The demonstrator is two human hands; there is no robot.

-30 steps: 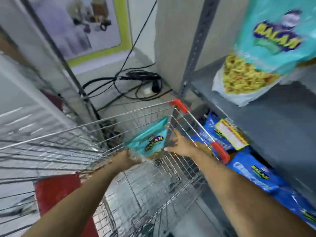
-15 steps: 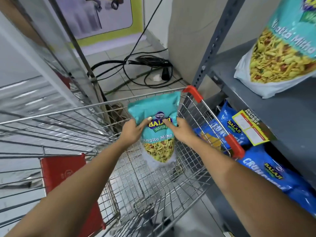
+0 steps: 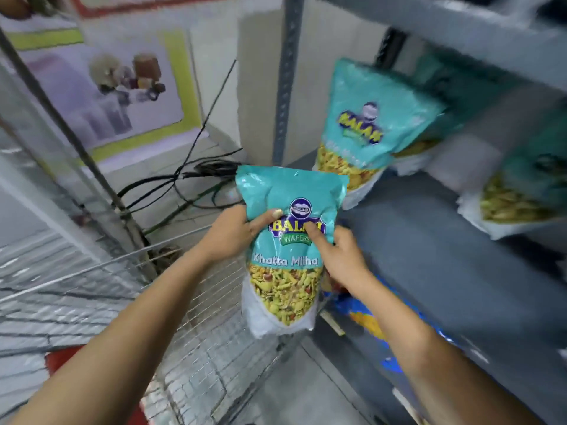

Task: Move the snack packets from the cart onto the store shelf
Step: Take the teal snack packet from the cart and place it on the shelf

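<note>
A teal snack packet (image 3: 287, 280) with yellow mix showing through its lower window hangs upright above the wire cart (image 3: 196, 338). My left hand (image 3: 233, 231) grips its left edge and my right hand (image 3: 343, 259) grips its right edge, thumbs on the front. It is level with the front edge of the grey store shelf (image 3: 429, 250). Two more teal packets stand on that shelf: one at the back left (image 3: 365, 130), one at the right (image 3: 521, 191).
Blue snack packets (image 3: 368, 317) lie on the lower shelf under my right arm. A grey shelf upright (image 3: 283, 87) rises just behind the held packet. Black cables (image 3: 190, 185) lie on the floor by the wall. Another shelf board (image 3: 460, 26) runs overhead.
Both hands have lifted the teal packet out of the cart and carried it up and right toward the shelf. My view has tilted upward.
</note>
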